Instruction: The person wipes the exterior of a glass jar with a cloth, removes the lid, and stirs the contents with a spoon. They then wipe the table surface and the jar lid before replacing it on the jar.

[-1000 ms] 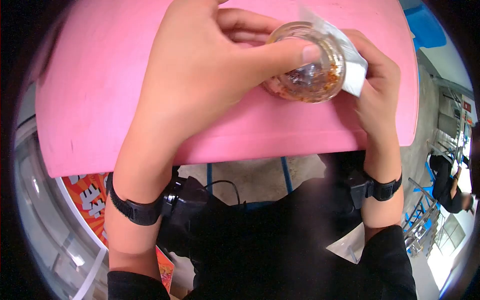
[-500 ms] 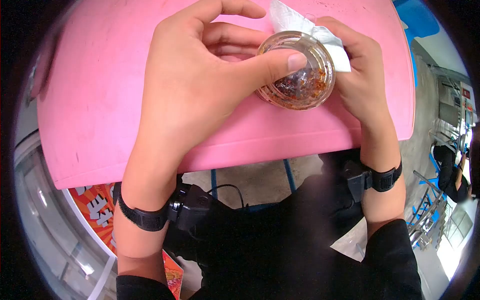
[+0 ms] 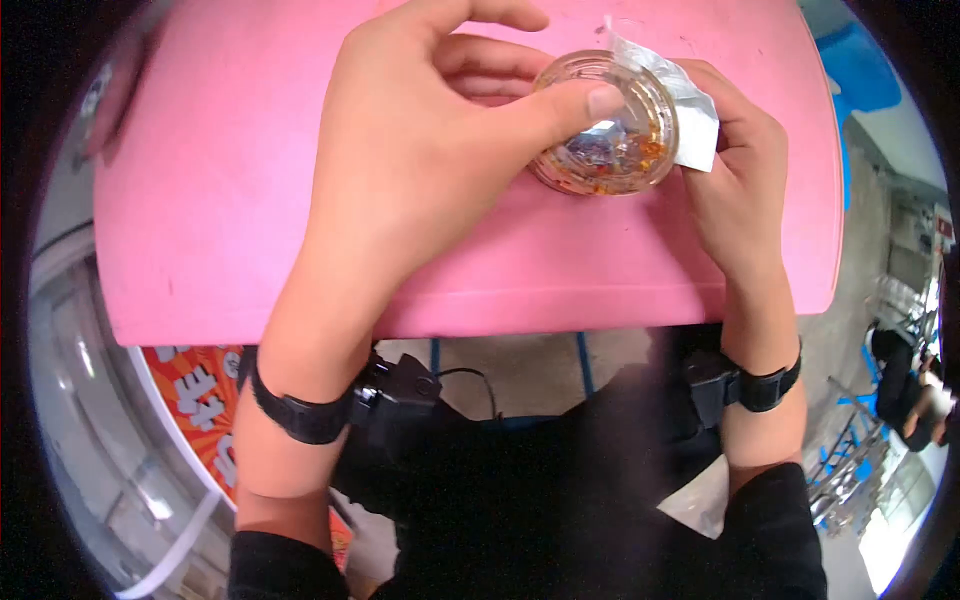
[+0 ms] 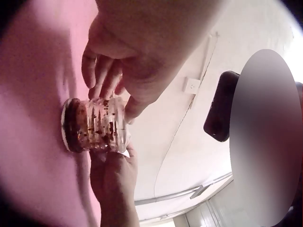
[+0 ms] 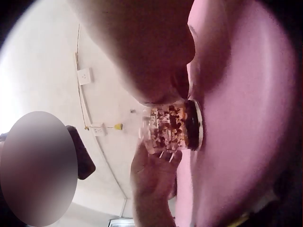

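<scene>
A clear glass jar (image 3: 640,165) with reddish-brown, chili-like bits on its inside is held over the table, its base toward my head. In the left wrist view its dark lid end (image 4: 72,125) faces the pink tabletop. My left hand (image 3: 425,140) grips the jar from the left, thumb across the base and some fingers behind the side; the forefinger stands off it. My right hand (image 3: 745,175) holds a crumpled white tissue (image 3: 698,125) against the jar's right side. Much of the right fingers is hidden behind tissue and jar.
The pink table (image 3: 220,230) has its near edge just before my lap. Blue stools (image 3: 865,75) and a seated person (image 3: 900,390) are off to the right. A red-orange printed sign (image 3: 195,400) lies low on the left, beside a glossy grey surface (image 3: 90,400).
The tissue has shifted up along the jar's right side and then back down a little. My left forefinger has lifted away from the jar, while the thumb stays on the base.
</scene>
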Motion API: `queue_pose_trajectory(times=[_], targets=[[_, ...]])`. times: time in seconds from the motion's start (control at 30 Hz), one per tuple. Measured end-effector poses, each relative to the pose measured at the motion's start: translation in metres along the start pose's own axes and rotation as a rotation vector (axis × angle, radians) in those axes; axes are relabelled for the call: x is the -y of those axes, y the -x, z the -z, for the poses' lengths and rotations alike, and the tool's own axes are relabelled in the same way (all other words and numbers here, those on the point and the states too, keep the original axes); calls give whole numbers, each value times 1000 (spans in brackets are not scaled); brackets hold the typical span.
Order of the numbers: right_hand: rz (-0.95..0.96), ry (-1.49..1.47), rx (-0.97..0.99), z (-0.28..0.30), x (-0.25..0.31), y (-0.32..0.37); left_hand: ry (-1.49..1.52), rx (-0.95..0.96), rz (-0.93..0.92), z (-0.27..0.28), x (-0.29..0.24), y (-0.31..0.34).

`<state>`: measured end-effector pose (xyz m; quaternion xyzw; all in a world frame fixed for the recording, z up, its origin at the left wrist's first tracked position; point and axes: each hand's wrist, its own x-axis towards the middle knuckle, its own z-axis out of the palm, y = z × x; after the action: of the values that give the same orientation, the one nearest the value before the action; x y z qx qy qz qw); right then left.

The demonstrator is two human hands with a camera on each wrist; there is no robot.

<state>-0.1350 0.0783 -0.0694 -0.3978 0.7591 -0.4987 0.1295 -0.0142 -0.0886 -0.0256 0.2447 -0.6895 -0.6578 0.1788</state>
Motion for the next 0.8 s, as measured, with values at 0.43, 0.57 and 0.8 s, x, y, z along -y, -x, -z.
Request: queue_pose_trajectory(times=[0.43, 0.57, 0.8], targets=[[-12, -88, -77, 5, -18, 21, 170, 232, -44, -1, 28, -1], [-35, -106, 10, 0, -18, -3, 114, 281, -72, 5, 18, -7], [31, -26, 12, 7, -12, 27, 89, 282, -81, 4, 18, 13]])
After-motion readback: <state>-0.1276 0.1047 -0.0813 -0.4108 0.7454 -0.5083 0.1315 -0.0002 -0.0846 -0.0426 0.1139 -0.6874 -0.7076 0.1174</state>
